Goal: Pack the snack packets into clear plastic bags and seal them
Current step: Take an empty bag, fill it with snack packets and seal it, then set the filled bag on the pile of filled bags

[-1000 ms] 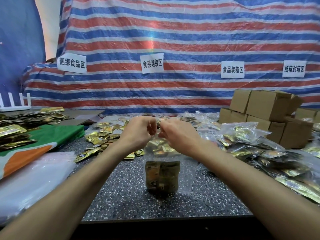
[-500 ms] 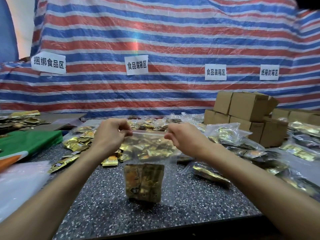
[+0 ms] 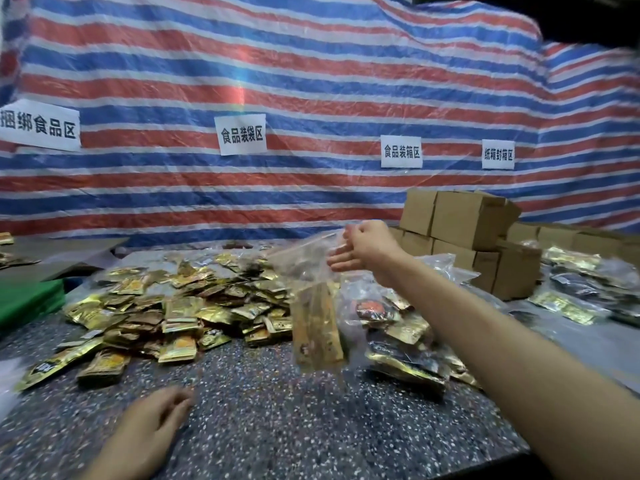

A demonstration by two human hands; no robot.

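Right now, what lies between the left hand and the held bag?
Only bare speckled tabletop separates the left hand from the bag, per the head view.

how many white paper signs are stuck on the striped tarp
4 signs: one at the far left, cut by the frame edge; one near centre; two on the right, above the cardboard boxes. More may lie outside view.

A striped tarp point(image 3: 311, 81) hangs behind the speckled worktop point(image 3: 277, 417), bearing four paper signs point(image 3: 242, 135). Cardboard boxes point(image 3: 464, 221) are stacked at the right.
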